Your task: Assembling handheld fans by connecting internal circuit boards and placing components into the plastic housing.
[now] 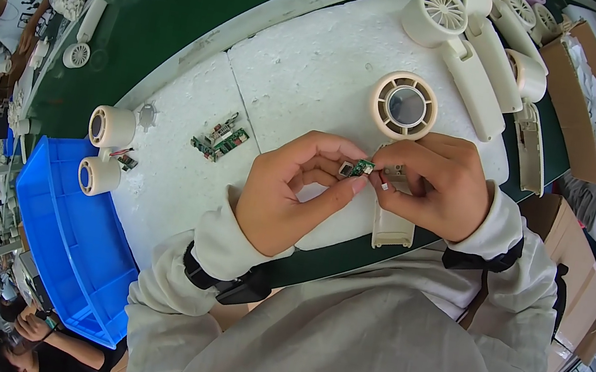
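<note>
Between the thumb and fingertips of my left hand (289,192) is a small green circuit board (357,168). My right hand (436,184) is closed in a pinch beside the board's right end. A tiny white connector (384,186) shows at its fingertips; whether it is joined to the board I cannot make out. Below the hands lies the open cream handle of a handheld fan (392,229), its upper part hidden by my right hand. The round fan head (403,106) with a grey centre disc sits just beyond my right fingers.
More green circuit boards (221,139) lie on the white foam worktop (294,67). Two cream fan heads (105,152) stand by the blue bin (69,234) at left. Several handheld fans (483,67) crowd the far right, near a cardboard box (591,109). Beyond runs a green belt (184,17).
</note>
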